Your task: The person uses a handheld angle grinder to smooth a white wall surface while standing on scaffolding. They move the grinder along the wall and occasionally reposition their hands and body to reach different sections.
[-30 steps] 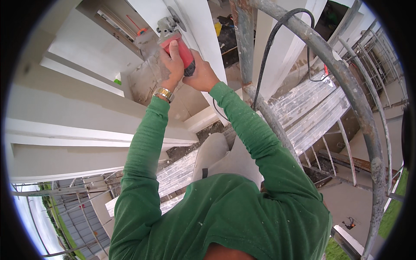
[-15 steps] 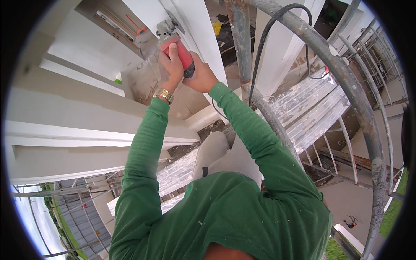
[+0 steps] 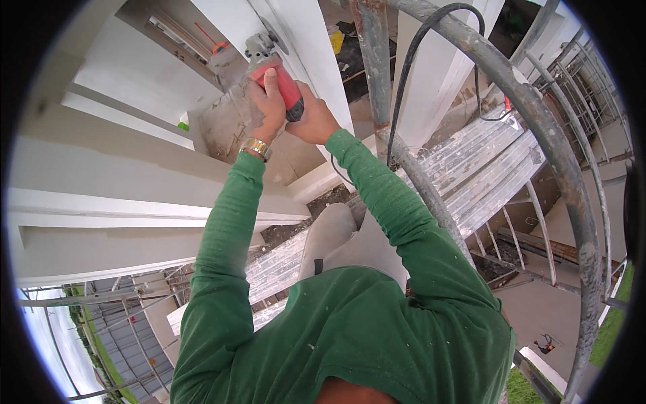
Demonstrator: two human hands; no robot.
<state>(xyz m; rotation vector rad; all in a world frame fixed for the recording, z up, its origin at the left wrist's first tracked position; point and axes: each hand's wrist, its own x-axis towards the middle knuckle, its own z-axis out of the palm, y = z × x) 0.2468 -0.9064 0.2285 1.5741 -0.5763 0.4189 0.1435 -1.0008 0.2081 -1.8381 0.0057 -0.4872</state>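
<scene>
Both hands gripped a red angle grinder against a white column.
The fingers of the left hand (image 3: 268, 108) were closed around the body of the angle grinder (image 3: 288, 86), thumb on top, while those of the right hand (image 3: 315, 121) wrapped its dark rear end. Beyond them, the grinder's disc (image 3: 277, 35) stood at the face of the white column (image 3: 311, 64); whether it touched could not be told. If the disc bit at a slant, it could kick back or gouge the surface. Farther out, a black cable (image 3: 408, 74) looped over a curved scaffold pipe (image 3: 464, 46); a snag there might tug whatever it fed.
</scene>
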